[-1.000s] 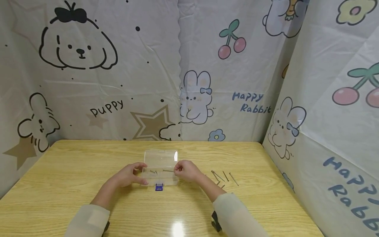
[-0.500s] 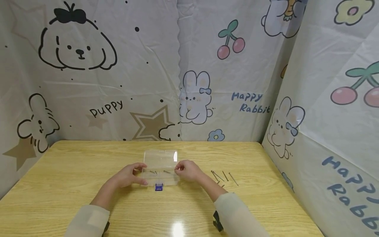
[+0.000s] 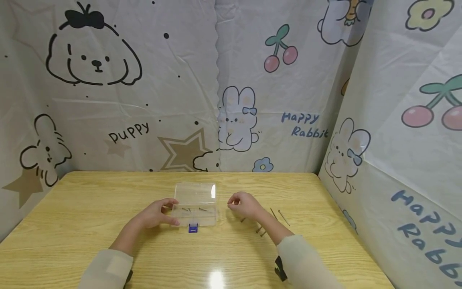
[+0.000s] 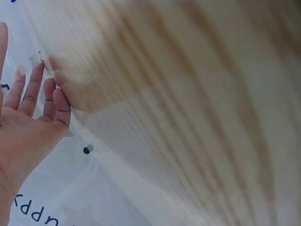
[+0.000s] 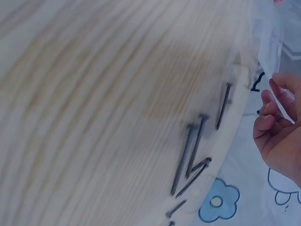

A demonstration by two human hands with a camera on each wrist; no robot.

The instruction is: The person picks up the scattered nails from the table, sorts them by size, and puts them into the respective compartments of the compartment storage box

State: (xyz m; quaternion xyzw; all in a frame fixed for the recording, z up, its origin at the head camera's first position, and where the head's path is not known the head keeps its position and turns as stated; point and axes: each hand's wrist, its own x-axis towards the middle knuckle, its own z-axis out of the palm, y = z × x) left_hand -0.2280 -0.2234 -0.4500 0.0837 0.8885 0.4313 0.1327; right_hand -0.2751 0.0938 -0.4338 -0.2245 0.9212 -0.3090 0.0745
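Clear box (image 3: 206, 220) — left hand (image 3: 157, 212) holding its side, right hand (image 3: 245, 205) apart

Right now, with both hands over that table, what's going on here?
A person's left hand grips the left end of a clear box, whose lid stands open. A few nails lie inside it. The right hand hovers just off the box's right end, nothing visible in its grasp. More nails lie loose on the table near the right forearm.

Curtained booth (image 3: 397, 160), cartoon-print sheets (image 3: 162, 102), wooden table (image 3: 108, 192)
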